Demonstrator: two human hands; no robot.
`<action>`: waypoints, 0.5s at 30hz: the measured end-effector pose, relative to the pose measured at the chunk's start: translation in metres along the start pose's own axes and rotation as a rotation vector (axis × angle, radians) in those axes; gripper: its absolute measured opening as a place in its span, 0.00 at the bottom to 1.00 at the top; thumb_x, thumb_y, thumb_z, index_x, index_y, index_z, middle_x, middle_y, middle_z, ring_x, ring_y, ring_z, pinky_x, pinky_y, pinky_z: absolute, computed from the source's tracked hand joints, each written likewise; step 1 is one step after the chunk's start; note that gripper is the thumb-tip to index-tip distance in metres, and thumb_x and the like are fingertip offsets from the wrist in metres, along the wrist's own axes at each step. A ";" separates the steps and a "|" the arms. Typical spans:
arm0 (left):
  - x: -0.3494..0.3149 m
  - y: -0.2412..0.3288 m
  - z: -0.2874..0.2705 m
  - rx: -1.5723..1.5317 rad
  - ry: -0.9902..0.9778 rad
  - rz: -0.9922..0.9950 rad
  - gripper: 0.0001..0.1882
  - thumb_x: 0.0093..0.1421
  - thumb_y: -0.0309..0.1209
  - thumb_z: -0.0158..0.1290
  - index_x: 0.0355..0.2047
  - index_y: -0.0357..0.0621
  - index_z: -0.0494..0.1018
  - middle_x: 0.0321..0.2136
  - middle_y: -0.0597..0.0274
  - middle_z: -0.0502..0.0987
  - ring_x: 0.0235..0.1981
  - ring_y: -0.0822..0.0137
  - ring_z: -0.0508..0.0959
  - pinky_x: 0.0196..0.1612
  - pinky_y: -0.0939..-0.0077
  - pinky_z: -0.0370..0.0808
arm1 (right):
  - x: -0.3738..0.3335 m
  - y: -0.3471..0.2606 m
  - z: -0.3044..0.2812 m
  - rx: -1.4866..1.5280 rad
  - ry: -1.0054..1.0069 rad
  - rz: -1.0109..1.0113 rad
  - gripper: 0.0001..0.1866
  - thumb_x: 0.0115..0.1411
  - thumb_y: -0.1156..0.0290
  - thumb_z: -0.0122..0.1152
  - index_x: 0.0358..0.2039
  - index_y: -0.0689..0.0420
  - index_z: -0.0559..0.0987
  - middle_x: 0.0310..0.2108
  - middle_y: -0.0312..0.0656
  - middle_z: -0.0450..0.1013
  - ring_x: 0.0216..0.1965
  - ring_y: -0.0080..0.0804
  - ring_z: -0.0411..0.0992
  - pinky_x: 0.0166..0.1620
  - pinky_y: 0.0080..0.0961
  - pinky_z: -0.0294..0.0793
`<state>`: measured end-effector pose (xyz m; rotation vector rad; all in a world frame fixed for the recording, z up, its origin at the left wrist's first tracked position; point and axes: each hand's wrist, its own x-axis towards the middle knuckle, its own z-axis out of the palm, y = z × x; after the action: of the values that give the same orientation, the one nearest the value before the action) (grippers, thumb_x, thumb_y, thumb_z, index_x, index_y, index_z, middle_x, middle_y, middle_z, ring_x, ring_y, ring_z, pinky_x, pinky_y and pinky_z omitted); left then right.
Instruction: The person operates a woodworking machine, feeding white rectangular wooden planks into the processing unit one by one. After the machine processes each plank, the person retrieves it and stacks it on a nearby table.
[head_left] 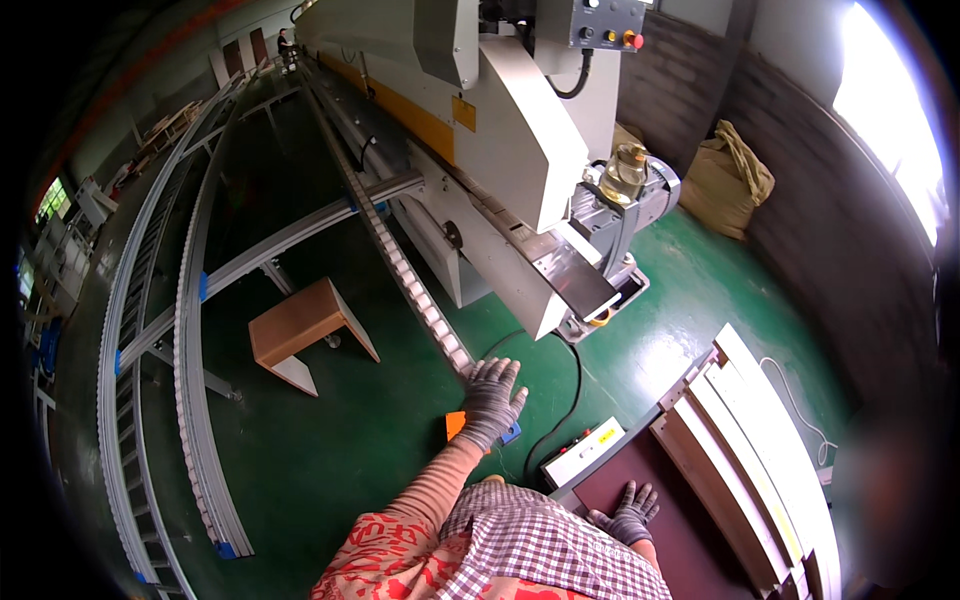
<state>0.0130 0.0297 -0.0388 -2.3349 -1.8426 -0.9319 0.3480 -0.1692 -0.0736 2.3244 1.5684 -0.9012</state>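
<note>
My left hand (490,402), in a grey striped work glove, lies over the near end of a long roller rail (420,300) with its fingers stretched out. Nothing shows in its grasp. To the right and lower, my right hand (629,514), gloved alike, rests with spread fingers on a dark reddish-brown panel (690,500). Beside that panel several narrow boards with white faces (755,440) lie stacked. An orange piece (455,425) and a blue piece show just behind my left wrist, partly hidden.
A long cream machine (530,130) with a control box (606,25) and motor (650,195) stands ahead. Further roller rails (195,400) run along the left. A brown wooden stool (300,325), a white box with buttons (583,452), a black cable (578,385) and a sack (725,180) are on the floor.
</note>
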 end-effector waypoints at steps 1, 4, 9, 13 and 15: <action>0.000 -0.001 0.000 0.001 -0.010 -0.004 0.28 0.54 0.43 0.58 0.54 0.46 0.71 0.52 0.54 0.72 0.56 0.55 0.69 0.65 0.54 0.56 | 0.001 -0.001 0.001 -0.002 0.005 0.002 0.71 0.40 0.27 0.64 0.71 0.57 0.40 0.70 0.63 0.25 0.71 0.60 0.17 0.66 0.58 0.15; 0.002 0.001 -0.004 0.011 -0.010 -0.007 0.27 0.54 0.41 0.58 0.53 0.46 0.71 0.51 0.56 0.73 0.55 0.57 0.70 0.66 0.55 0.54 | 0.003 0.000 0.002 0.006 0.018 0.000 0.71 0.40 0.27 0.64 0.71 0.57 0.40 0.71 0.63 0.25 0.71 0.60 0.17 0.66 0.58 0.16; 0.001 0.000 -0.003 0.019 -0.053 -0.022 0.26 0.55 0.40 0.57 0.53 0.44 0.71 0.50 0.57 0.75 0.54 0.60 0.71 0.67 0.55 0.52 | 0.005 0.004 0.008 0.004 0.045 -0.022 0.70 0.41 0.26 0.62 0.71 0.56 0.41 0.71 0.62 0.25 0.71 0.60 0.17 0.66 0.59 0.15; 0.002 -0.001 -0.002 0.061 -0.106 -0.034 0.26 0.56 0.41 0.56 0.53 0.44 0.72 0.49 0.57 0.76 0.54 0.61 0.72 0.68 0.56 0.51 | -0.001 -0.001 -0.002 0.024 -0.002 -0.030 0.67 0.45 0.29 0.62 0.71 0.56 0.38 0.70 0.62 0.22 0.70 0.60 0.13 0.65 0.59 0.13; 0.004 0.000 -0.003 0.077 -0.135 -0.041 0.25 0.56 0.42 0.56 0.53 0.44 0.72 0.49 0.57 0.76 0.54 0.61 0.72 0.68 0.57 0.50 | 0.000 0.003 0.003 0.042 0.016 -0.040 0.67 0.44 0.28 0.61 0.71 0.56 0.39 0.71 0.62 0.22 0.70 0.60 0.14 0.65 0.60 0.13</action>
<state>0.0123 0.0321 -0.0341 -2.3774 -1.9441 -0.7090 0.3493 -0.1715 -0.0761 2.3421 1.6231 -0.9349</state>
